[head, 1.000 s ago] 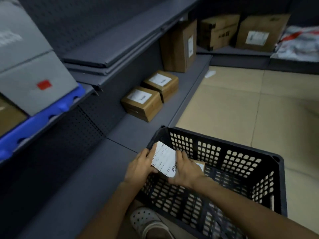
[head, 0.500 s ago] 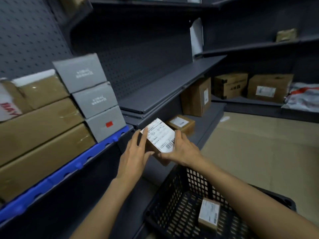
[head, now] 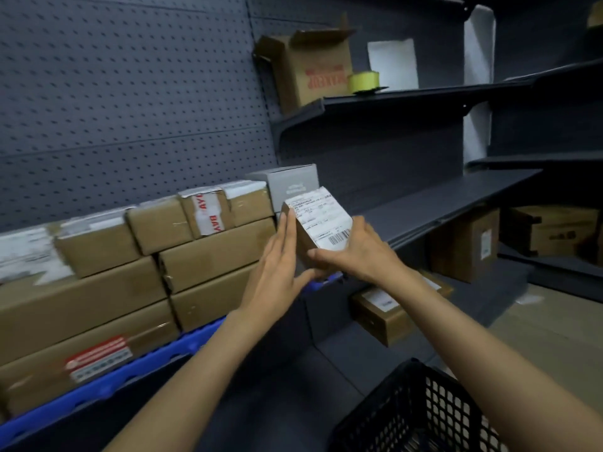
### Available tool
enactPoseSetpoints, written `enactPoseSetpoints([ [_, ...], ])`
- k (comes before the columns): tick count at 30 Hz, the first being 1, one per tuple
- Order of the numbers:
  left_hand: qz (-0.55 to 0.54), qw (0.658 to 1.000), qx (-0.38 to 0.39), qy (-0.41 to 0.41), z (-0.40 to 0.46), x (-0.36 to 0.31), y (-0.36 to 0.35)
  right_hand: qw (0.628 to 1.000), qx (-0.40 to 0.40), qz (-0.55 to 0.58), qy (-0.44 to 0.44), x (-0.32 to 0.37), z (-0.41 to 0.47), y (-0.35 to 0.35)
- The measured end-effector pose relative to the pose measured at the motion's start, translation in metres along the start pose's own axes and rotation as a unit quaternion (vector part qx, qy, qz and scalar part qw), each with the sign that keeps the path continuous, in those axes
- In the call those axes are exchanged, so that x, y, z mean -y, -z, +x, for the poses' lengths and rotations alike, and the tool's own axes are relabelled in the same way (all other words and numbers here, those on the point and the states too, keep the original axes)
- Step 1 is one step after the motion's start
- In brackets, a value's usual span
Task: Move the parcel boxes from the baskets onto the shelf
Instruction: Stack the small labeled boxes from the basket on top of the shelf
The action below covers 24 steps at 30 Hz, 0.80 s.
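1. Showing only one perforated plastic corner at the bottom edge, the black basket [head: 421, 409] is cut off by the frame, and its contents cannot be made out.
2. Both forearms reach up from the lower edge; the left hand [head: 277, 269] lies with straight fingers flat against the side of the parcel box [head: 321, 223], thumb under its lower edge, while the right hand [head: 355, 252] grasps the opposite side, thumb curled across the front.
3. The parcel box, plain brown cardboard with a white printed label and barcode, is tilted in the air in front of the shelf [head: 450, 194], its base hidden by the hands.
4. Blurred taped cartons [head: 208, 252] are stacked at left behind a blue edge.
5. Half a second ago the box was lower, nearer the basket, which showed a second parcel.
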<state>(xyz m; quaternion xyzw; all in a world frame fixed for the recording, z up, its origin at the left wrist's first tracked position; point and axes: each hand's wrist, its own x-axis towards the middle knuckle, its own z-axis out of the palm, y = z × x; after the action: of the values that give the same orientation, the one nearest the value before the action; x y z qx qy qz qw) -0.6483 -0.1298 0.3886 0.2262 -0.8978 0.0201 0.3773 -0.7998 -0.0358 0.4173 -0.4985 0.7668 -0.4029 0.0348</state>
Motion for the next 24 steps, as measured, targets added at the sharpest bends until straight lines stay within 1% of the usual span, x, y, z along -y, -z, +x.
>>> enactPoseSetpoints([
  [5, 0.039, 0.999, -0.029, 0.007, 0.002, 0.016, 0.072, 0.996, 0.002, 0.031, 0.080, 0.062, -0.001, 0.006],
  [11, 0.096, 0.993, -0.060, 0.039, -0.013, 0.046, 0.152, 0.981, 0.019, 0.074, 0.178, 0.136, -0.008, -0.011],
  [15, 0.134, 0.984, -0.089, 0.072, -0.032, 0.071, 0.201, 0.964, 0.031, 0.103, 0.243, 0.187, -0.012, -0.036],
  [20, 0.200, 0.968, -0.119, 0.091, -0.068, 0.100, 0.260, 0.937, 0.045, 0.133, 0.320, 0.244, -0.017, -0.074],
  [24, 0.219, 0.960, -0.119, 0.126, -0.098, 0.122, 0.299, 0.911, 0.070, 0.157, 0.375, 0.285, -0.022, -0.110],
])
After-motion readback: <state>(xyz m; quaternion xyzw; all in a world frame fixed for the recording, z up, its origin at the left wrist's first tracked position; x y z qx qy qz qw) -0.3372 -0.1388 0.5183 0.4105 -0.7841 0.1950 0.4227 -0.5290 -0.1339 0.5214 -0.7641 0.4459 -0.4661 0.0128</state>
